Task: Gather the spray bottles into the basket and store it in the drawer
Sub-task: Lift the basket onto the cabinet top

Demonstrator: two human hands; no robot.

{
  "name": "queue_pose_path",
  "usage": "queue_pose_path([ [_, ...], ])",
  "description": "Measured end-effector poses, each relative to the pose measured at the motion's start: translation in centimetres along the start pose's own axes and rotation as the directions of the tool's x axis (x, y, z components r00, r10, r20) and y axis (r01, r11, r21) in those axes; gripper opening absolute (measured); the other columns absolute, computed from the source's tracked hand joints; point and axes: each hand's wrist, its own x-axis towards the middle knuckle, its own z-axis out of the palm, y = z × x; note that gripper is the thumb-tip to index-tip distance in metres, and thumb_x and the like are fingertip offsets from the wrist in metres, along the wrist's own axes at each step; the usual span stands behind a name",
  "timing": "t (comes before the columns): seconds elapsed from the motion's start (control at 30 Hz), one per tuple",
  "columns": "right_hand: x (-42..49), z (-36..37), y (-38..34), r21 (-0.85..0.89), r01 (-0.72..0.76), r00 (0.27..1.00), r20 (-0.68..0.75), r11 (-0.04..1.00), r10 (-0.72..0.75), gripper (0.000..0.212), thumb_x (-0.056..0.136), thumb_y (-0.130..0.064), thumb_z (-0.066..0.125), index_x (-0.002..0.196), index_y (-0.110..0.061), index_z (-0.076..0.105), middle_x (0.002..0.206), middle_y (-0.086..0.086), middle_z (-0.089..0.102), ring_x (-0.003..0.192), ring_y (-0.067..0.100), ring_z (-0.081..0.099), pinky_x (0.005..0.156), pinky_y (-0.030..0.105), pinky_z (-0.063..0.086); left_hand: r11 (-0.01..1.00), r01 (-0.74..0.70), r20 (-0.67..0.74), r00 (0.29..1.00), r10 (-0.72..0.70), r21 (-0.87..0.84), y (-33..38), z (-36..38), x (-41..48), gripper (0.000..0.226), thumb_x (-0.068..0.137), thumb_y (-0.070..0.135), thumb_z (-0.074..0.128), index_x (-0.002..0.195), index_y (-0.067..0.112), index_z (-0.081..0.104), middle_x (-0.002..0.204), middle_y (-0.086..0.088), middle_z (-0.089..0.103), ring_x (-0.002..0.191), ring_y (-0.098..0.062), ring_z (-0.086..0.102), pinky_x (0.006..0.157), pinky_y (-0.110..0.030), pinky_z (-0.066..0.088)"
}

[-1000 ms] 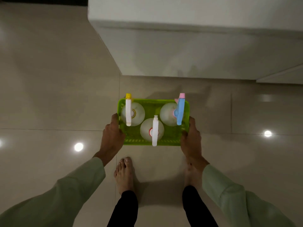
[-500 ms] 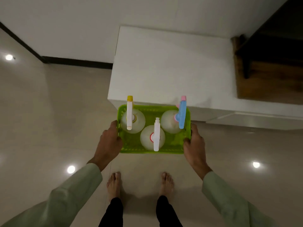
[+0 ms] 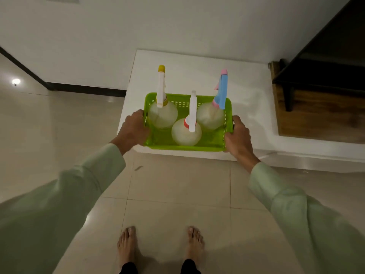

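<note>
A bright green plastic basket [image 3: 165, 142] is held out over the near edge of a white cabinet top [image 3: 246, 91]. My left hand [image 3: 133, 129] grips its left rim and my right hand [image 3: 238, 135] grips its right rim. Three translucent spray bottles stand upright inside: one with a yellow-tipped white nozzle [image 3: 163, 113] at the left, one with a white nozzle and red collar [image 3: 186, 132] in the front middle, one with a blue and pink nozzle [image 3: 211, 115] at the right. No drawer front shows.
The white cabinet stands against a pale wall [image 3: 177, 26]. A dark wooden stair [image 3: 320, 115] with a black rail adjoins its right side. Glossy beige floor tiles [image 3: 177, 184] stretch toward me, with my bare feet [image 3: 128, 244] at the bottom.
The basket has been lifted and carried forward from above the floor to over the cabinet's edge. The view has tilted up, showing more wall and the cabinet top.
</note>
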Motion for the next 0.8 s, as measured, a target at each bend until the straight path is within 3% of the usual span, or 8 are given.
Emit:
queue_pose_path([
  [0.1, 2.2, 0.2, -0.4, 0.020, -0.037, 0.999, 0.015, 0.999, 0.037, 0.050, 0.077, -0.006, 0.037, 0.121, -0.026, 0.049, 0.107, 0.014, 0.055, 0.101, 0.036, 0.053, 0.061, 0.054, 0.063, 0.997, 0.019, 0.038, 0.999, -0.016, -0.071, 0.9, 0.1, 2.1, 0.048, 0.082, -0.007, 0.049, 0.128, 0.005, 0.049, 0.112, -0.022, 0.061, 0.086, -0.044, 0.069, 0.068, -0.056, 0.061],
  [0.2, 3.4, 0.6, -0.6, 0.032, -0.064, 0.998, 0.021, 0.997, 0.063, 0.050, 0.076, -0.006, 0.037, 0.120, -0.027, 0.049, 0.102, 0.010, 0.048, 0.099, 0.038, 0.054, 0.054, 0.052, 0.062, 0.994, 0.031, 0.053, 0.998, -0.025, -0.108, 1.1, 0.2, 3.5, 0.048, 0.083, -0.006, 0.049, 0.129, 0.006, 0.048, 0.113, -0.023, 0.061, 0.086, -0.046, 0.069, 0.069, -0.058, 0.060],
  [0.37, 4.6, 1.5, -0.5, 0.033, -0.087, 0.996, 0.038, 0.996, 0.086, 0.051, 0.080, -0.003, 0.038, 0.124, -0.027, 0.048, 0.088, -0.003, 0.038, 0.099, 0.039, 0.055, 0.060, 0.053, 0.063, 0.992, 0.054, 0.067, 0.997, -0.047, -0.111, 0.8, 0.6, 5.1, 0.048, 0.084, -0.006, 0.052, 0.129, 0.006, 0.048, 0.114, -0.023, 0.061, 0.087, -0.046, 0.068, 0.069, -0.058, 0.060],
  [0.5, 5.5, 2.1, -0.4, 0.032, -0.089, 0.996, 0.032, 0.996, 0.088, 0.051, 0.079, -0.003, 0.038, 0.124, -0.025, 0.047, 0.087, -0.002, 0.039, 0.101, 0.041, 0.054, 0.073, 0.058, 0.060, 0.992, 0.055, 0.051, 0.997, -0.050, -0.112, 0.6, 0.7, 6.2, 0.049, 0.084, -0.005, 0.051, 0.131, 0.007, 0.047, 0.114, -0.023, 0.061, 0.089, -0.045, 0.068, 0.069, -0.057, 0.060],
  [0.67, 6.2, 2.3, -0.8, 0.073, -0.078, 0.997, 0.025, 0.994, 0.077, 0.049, 0.080, -0.005, 0.042, 0.124, -0.025, 0.048, 0.109, 0.015, 0.054, 0.101, 0.042, 0.059, 0.069, 0.056, 0.062, 0.990, 0.037, 0.008, 0.999, -0.036, -0.138, 0.5, 0.6, 7.1, 0.055, 0.084, -0.002, 0.052, 0.138, 0.010, 0.046, 0.115, -0.020, 0.064, 0.090, -0.042, 0.069, 0.070, -0.056, 0.061],
  [0.73, 6.0, 2.1, -0.6, 0.167, -0.085, 0.996, 0.055, 0.982, 0.077, 0.049, 0.083, -0.012, 0.054, 0.129, -0.027, 0.046, 0.116, 0.014, 0.061, 0.100, 0.037, 0.064, 0.070, 0.053, 0.063, 0.983, 0.032, -0.012, 0.999, -0.035, -0.179, 0.3, 0.7, 7.0, 0.056, 0.087, 0.004, 0.058, 0.140, 0.014, 0.045, 0.118, -0.017, 0.065, 0.098, -0.039, 0.068, 0.075, -0.054, 0.061],
  [0.8, 5.0, 1.9, -0.2, 0.268, -0.100, 0.994, 0.067, 0.958, 0.085, 0.057, 0.085, -0.030, 0.068, 0.135, -0.031, 0.042, 0.129, 0.005, 0.062, 0.104, 0.029, 0.066, 0.081, 0.048, 0.061, 0.968, 0.014, -0.093, 0.995, -0.038, -0.251, -0.1, 1.0, 6.0, 0.055, 0.090, 0.019, 0.063, 0.142, 0.017, 0.043, 0.126, -0.012, 0.063, 0.105, -0.031, 0.065, 0.081, -0.046, 0.060],
])
